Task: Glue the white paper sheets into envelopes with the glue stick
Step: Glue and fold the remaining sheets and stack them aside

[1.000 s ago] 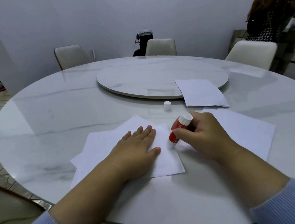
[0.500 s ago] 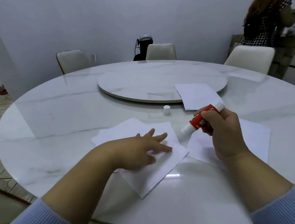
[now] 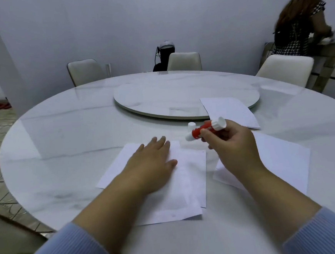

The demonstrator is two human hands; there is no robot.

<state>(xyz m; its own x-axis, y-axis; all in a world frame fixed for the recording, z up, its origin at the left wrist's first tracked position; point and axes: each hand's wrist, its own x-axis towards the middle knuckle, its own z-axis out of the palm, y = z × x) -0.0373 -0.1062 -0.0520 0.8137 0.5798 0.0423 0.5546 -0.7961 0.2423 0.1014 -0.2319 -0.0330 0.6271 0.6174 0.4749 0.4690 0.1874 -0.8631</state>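
left hand [image 3: 152, 162] flat, fingers spread, pinning folded white paper sheet [image 3: 188, 177] on marble table [image 3: 64, 147] | right hand [image 3: 234, 145] clamped on uncapped red-and-white glue stick [image 3: 205, 129], lifted clear of paper (probably between strokes)

Left hand [image 3: 151, 164] hides paper sheet [image 3: 188, 177] middle; right fingers [image 3: 204, 133] cover glue stick [image 3: 205, 129] label (unreadable).

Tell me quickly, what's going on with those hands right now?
Left hand flat on folded paper. Right hand holds uncapped glue stick, lifted clear. Cap on table. Nothing blocking.
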